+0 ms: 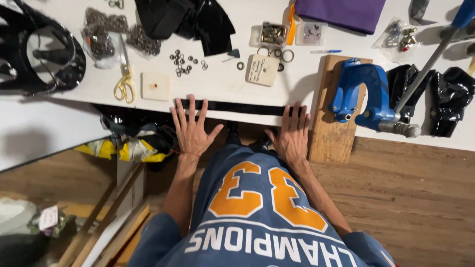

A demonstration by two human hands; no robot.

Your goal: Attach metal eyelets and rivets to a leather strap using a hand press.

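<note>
A long black strap [242, 107] lies along the front edge of the white table [217, 84]. My left hand [192, 129] rests flat with spread fingers, its fingertips on the strap's left end. At the strap's right end my right hand [293, 134] lies flat too, fingers on the strap. Neither hand grips anything. A blue hand press [363, 91] stands on a wooden board [332, 133] just right of my right hand.
Yellow-handled scissors [124, 81], a pale square pad [155, 86], loose metal eyelets [184, 62], rings and a tag [263, 69] lie on the table. Black shiny material [198, 20], purple cloth [341, 12] and bagged hardware [101, 37] sit at the back. Scraps lie under the table.
</note>
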